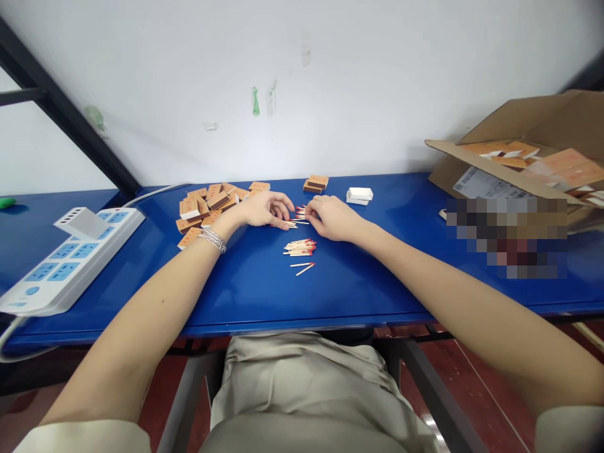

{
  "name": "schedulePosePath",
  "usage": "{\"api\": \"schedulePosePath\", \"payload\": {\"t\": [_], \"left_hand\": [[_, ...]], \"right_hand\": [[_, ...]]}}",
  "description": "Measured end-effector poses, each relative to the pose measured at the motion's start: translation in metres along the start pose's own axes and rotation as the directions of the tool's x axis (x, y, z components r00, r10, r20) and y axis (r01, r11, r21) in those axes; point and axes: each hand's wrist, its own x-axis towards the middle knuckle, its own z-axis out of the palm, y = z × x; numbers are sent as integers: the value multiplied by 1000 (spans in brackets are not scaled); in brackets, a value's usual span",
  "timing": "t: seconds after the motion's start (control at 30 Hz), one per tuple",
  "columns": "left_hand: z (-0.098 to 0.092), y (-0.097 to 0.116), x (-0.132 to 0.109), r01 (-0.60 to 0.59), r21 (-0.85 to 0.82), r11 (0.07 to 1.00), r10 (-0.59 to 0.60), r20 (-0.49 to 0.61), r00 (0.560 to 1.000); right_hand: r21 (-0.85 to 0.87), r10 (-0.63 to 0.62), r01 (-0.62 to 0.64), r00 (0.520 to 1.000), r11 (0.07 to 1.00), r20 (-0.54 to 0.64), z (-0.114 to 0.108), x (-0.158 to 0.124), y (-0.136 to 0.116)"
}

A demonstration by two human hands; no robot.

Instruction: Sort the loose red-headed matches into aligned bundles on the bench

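Blue bench (377, 277); cardboard box (533, 119) at its right end, power strip (70, 258) at its left end. Matchbox pile (212, 201) by the back edge, just left of the left hand (264, 209). Right hand (333, 218) faces it mid-bench. Fingers of both hands curl down onto a few matches (299, 217) between them; cannot tell if any is pinched. Match heap (301, 247) lies just toward the front edge, right hand slightly nearer. Pale sticks run along the bench, red heads right. 2 stray matches (304, 268) in front of it.

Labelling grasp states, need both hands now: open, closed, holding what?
Left hand: curled over thin red-tipped wooden matches; grip cannot be told.
Right hand: curled at the same matches; grip cannot be told.
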Motion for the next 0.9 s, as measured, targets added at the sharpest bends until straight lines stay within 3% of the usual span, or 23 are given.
{"api": "schedulePosePath", "payload": {"t": [0.23,0.43,0.6,0.8,0.9], "left_hand": [[2,7,-3,-2,37,999,2,-13,1000],[2,5,-3,-16,30,999,16,-4,1000],[2,6,-4,-24,25,999,23,10,1000],[3,9,-4,8,8,1000,-8,0,1000],[3,10,-4,5,8,1000,-6,5,1000]], "right_hand": [[-108,112,-118,992,987,-64,-4,-3,4],[205,85,-69,994,976,-66,-3,-7,-3],[196,65,-53,996,979,-54,2,-5,-6],[174,219,-183,951,968,-218,2,-5,2],[217,167,-114,956,969,-243,5,-4,0]]}}
